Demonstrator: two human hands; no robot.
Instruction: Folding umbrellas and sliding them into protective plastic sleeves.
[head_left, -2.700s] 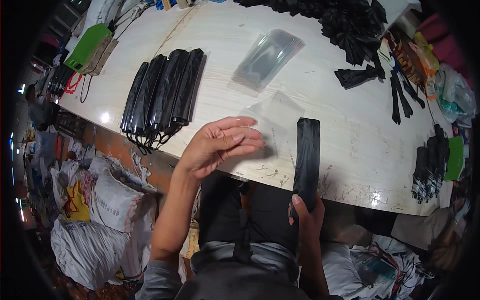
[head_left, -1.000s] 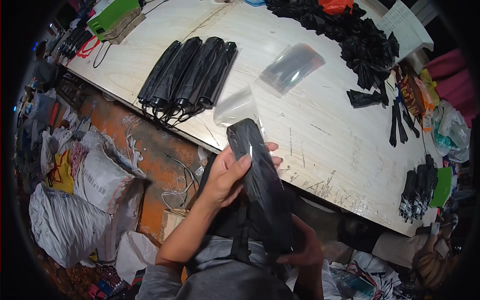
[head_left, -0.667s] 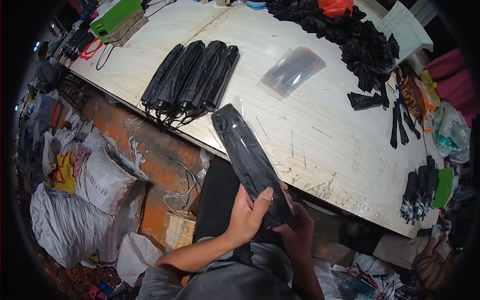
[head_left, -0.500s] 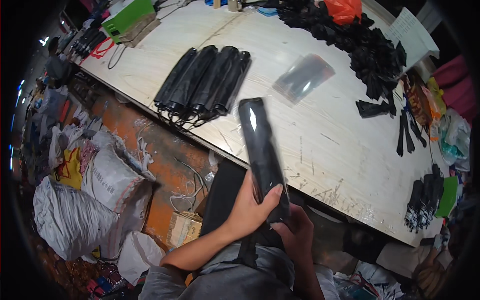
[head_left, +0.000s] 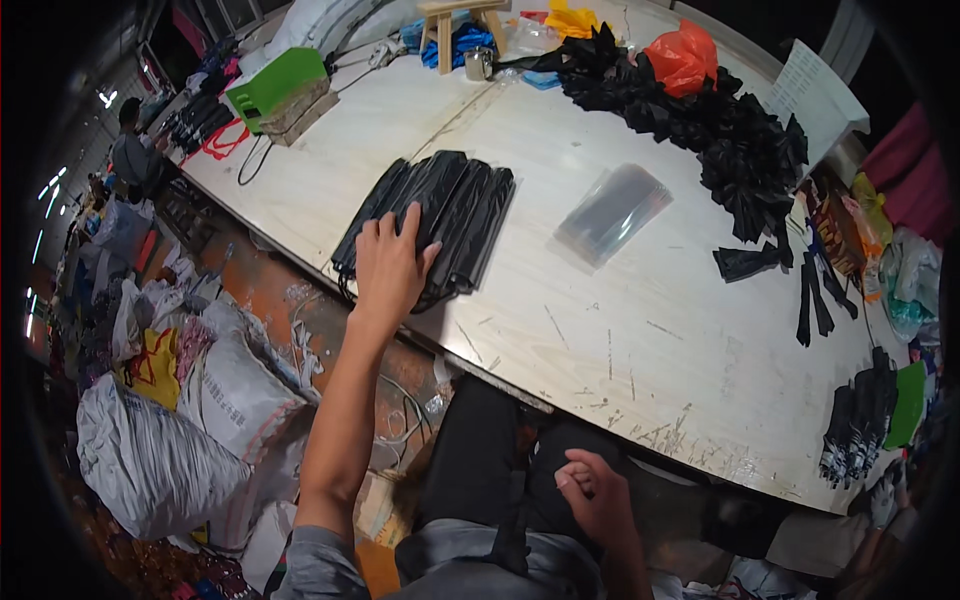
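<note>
Several black folded umbrellas (head_left: 475, 215) lie side by side in a row near the table's front edge, their wrist loops toward me. My left hand (head_left: 393, 262) reaches out and rests on the row, fingers spread over the near part of the umbrellas and hiding some of them. Low in front of my body, over my lap, my right hand (head_left: 592, 492) is curled with its fingers folded in, and nothing shows in it. To the right of the umbrellas lies a stack of clear plastic sleeves (head_left: 612, 215).
Black fabric pieces (head_left: 735, 170) are heaped along the far right, with an orange bag (head_left: 682, 58) on top. More black bundles (head_left: 858, 415) lie at the right edge. A green box (head_left: 278, 88) stands far left. White sacks (head_left: 155, 455) fill the floor at left.
The sleeved black umbrella has left my hands. My left hand has moved forward and left onto the row. My right hand has drawn back near my lap and curled.
</note>
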